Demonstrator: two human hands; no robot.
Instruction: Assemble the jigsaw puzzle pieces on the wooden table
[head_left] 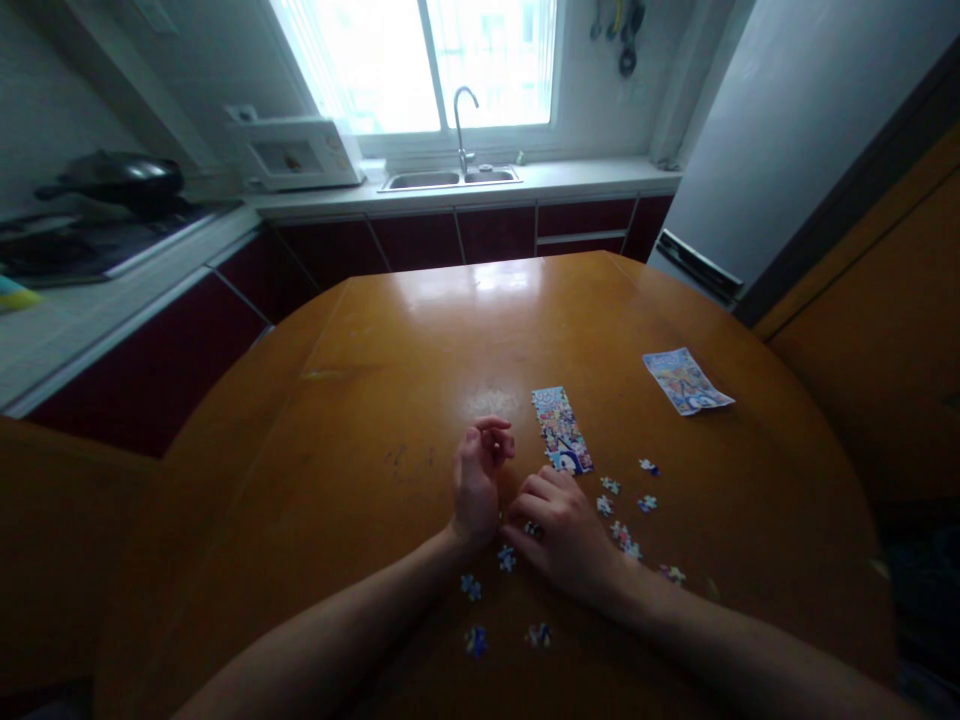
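My left hand (478, 485) rests on its side on the table, fingers loosely curled and apart, with nothing visible in it. Close to its right, my right hand (562, 522) bends over the wood with its fingers closed around a small dark-and-white puzzle piece (533, 529), partly hidden by them. Just beyond the right fingers lies a partly joined jigsaw puzzle (561, 428), a narrow colourful strip. Nearest the wrists are loose pieces, among them a blue-white puzzle piece (507, 558) and another puzzle piece (471, 587).
Several loose pieces lie right of my right hand, including a puzzle piece (647, 503). A printed picture sheet (686, 380) sits farther right on the wooden table (360, 400). Beyond the table are a sink (424, 181), a microwave (300, 155), a wok (127, 180) and a fridge (780, 130).
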